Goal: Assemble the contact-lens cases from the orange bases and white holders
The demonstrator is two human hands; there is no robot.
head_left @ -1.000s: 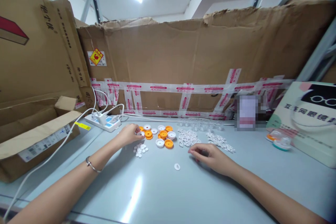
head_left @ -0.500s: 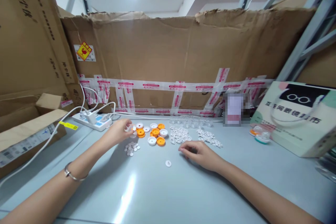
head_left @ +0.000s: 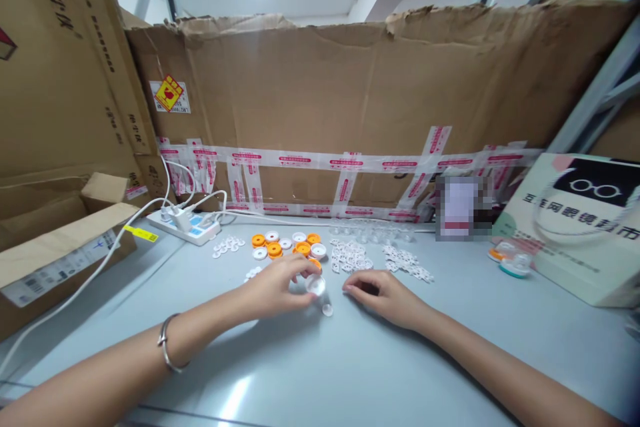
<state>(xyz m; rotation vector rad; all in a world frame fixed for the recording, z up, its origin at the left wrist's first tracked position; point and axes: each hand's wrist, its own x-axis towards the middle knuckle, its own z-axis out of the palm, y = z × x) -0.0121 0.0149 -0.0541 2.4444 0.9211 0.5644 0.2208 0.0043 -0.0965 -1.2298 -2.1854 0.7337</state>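
My left hand (head_left: 278, 290) rests on the grey table (head_left: 320, 360), its fingers pinched around a small clear-white round cap (head_left: 315, 285). Just below that lies a small white disc (head_left: 327, 309). My right hand (head_left: 385, 295) lies a little to the right, fingers curled loosely on the table; whether it holds anything is hidden. Behind both hands sit several orange and white round caps (head_left: 287, 247), a heap of small white rings (head_left: 349, 256) and a second white heap (head_left: 407, 263). A few white discs (head_left: 227, 245) lie farther left.
A white power strip (head_left: 183, 224) with plugs and cables sits at the back left beside an open cardboard box (head_left: 55, 240). A taped cardboard wall (head_left: 350, 113) closes the back. A printed box (head_left: 580, 220) and two small lens cases (head_left: 510, 260) stand at the right.
My left hand has moved from the caps at the back toward the middle, carrying a small cap down near the white disc. My right hand has barely shifted.
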